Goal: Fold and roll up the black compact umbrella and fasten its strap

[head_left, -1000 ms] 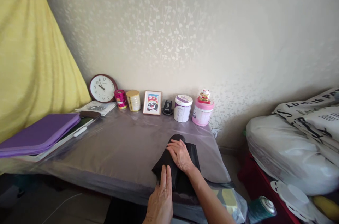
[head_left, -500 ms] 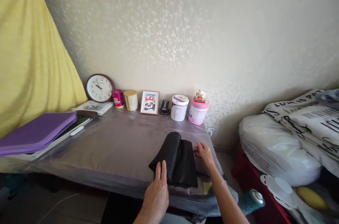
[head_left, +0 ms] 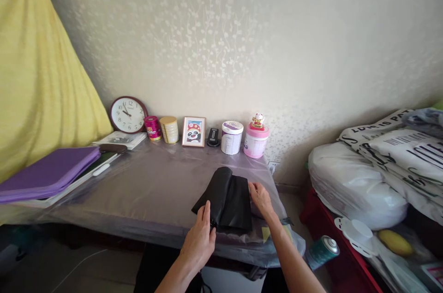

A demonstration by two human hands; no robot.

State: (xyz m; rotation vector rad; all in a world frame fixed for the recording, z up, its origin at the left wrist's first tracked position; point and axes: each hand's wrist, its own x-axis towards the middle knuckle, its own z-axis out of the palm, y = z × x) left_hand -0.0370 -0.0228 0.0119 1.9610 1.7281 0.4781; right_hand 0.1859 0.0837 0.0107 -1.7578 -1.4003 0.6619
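Black bag (head_left: 226,198), left hand (head_left: 200,240) now gripping its corner, right hand (head_left: 260,198) shifted to its edge

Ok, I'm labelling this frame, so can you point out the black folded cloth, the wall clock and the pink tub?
black folded cloth (head_left: 230,196), head view, on its flat upper face.
wall clock (head_left: 127,114), head view, on the white dial.
pink tub (head_left: 255,144), head view, on its side wall.

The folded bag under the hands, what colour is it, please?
Black, plain and slightly glossy; the bag shows in the head view.
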